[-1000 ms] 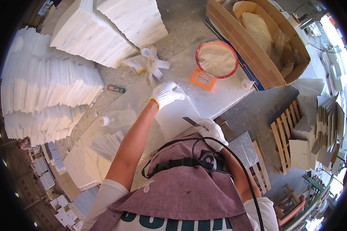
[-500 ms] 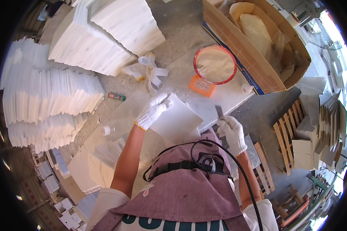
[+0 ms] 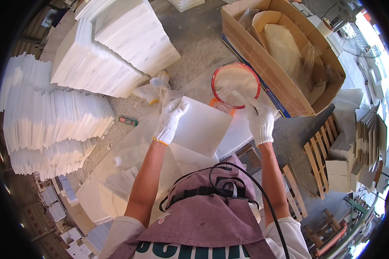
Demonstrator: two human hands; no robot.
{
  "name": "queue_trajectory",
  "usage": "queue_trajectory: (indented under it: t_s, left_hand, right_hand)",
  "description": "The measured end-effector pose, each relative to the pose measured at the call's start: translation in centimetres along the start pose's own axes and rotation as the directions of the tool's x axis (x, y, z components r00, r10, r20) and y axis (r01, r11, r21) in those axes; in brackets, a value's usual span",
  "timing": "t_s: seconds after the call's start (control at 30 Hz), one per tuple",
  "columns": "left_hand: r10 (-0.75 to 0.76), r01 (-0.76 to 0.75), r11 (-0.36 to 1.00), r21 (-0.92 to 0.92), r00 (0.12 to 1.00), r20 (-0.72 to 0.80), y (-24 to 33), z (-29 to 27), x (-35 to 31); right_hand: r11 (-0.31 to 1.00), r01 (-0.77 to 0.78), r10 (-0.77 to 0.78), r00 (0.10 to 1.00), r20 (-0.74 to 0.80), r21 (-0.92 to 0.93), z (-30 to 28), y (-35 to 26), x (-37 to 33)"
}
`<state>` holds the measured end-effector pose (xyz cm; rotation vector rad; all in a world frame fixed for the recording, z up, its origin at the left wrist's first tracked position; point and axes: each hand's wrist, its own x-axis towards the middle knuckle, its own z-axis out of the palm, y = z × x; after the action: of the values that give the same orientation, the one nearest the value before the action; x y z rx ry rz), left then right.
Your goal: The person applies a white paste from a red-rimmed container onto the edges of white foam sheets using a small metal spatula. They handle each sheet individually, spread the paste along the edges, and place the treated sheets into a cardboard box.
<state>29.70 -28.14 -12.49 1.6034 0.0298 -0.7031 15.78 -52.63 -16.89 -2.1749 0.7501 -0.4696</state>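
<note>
My left hand (image 3: 170, 121), in a white knit glove, is closed on the left edge of a square white tile (image 3: 203, 125). The tile is tilted above the work slab, over other pale pieces. My gloved right hand (image 3: 260, 122) is closed around a small flat scraper (image 3: 238, 96). Its blade points up and left, over the near rim of a round red-rimmed tub (image 3: 236, 77) filled with pale cream material. Whether the blade touches the filling I cannot tell. An orange box (image 3: 222, 106) sits beside the tub, partly hidden by the tile.
Tall stacks of white slabs (image 3: 60, 116) stand at the left. A large open cardboard box (image 3: 268, 56) holds plastic-wrapped contents behind the tub. Spare gloves (image 3: 153, 90) and a small green-red box (image 3: 128, 121) lie left of the tile. Wooden pallets (image 3: 317, 159) rest at the right.
My right hand has moved up with the scraper, bringing it to the tub. My left hand has lifted the tile slightly and turned it. The view has shifted a little.
</note>
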Motion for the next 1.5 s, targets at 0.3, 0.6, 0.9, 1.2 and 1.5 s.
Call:
queue_trajectory:
  t_s: [0.3,0.6,0.9,1.2,1.5]
  left_hand:
    - [-0.028,0.025,0.999,-0.046,0.999,-0.047,-0.5,-0.4,1.3]
    - [-0.014,0.012,0.999,-0.03,0.997,-0.071,-0.3,-0.4,2.2]
    - [-0.005,0.001,0.999,-0.048,0.997,-0.078,-0.7,-0.9,2.8]
    - [0.067,-0.07,0.996,-0.062,0.997,-0.045,-1.1,-0.3,4.1]
    - [0.034,-0.035,0.997,-0.066,0.999,-0.018,-0.2,0.6,4.1]
  right_hand:
    - [0.996,-0.042,0.029,0.986,0.166,0.073,1.3,0.4,1.3]
    - [0.976,-0.143,0.102,0.967,0.234,0.165,1.5,0.7,1.5]
    - [0.887,-0.307,0.232,0.942,0.243,0.345,0.4,0.4,0.6]
    - [0.819,-0.344,0.203,0.922,0.329,0.458,-4.1,-3.1,0.0]
    - [0.898,-0.261,0.162,0.944,0.286,0.354,-4.1,-3.3,0.1]
